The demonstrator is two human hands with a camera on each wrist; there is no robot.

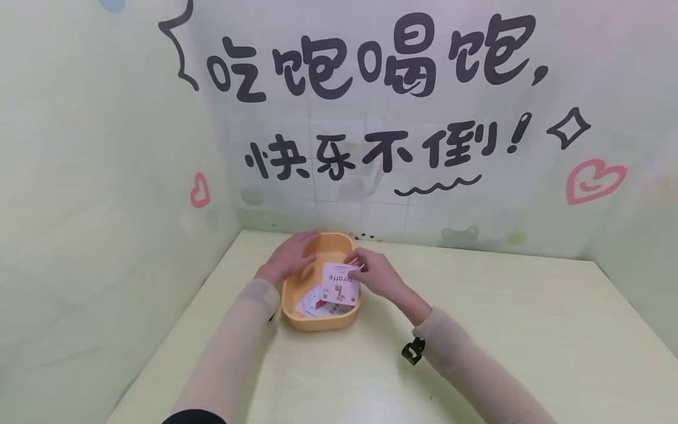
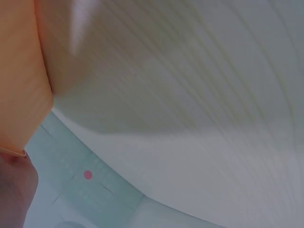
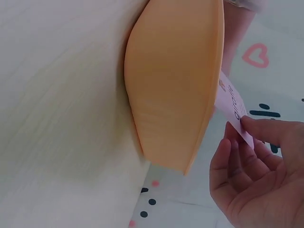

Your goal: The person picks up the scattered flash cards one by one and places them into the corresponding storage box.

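Note:
An orange-yellow plastic bin (image 1: 321,323) with rounded corners stands on the table. My right hand (image 1: 377,274) pinches a pink card (image 1: 337,284) over the bin's right side, its thumb on the printed face. The card bears a giraffe picture and the word "giraffe", upside down in the head view. In the right wrist view the thumb and fingers of the right hand (image 3: 259,166) hold the card's edge. More cards (image 1: 318,304) lie overlapped in the near end of the bin. My left hand (image 1: 291,254) rests on the bin's left rim, fingers stretched toward its far corner.
The pale wooden table (image 1: 503,312) reaches well to the right of the bin. A printed cloth wall (image 1: 365,212) rises close behind it, and another wall (image 1: 106,212) stands on the left. A black strap (image 1: 414,351) hangs at the right wrist.

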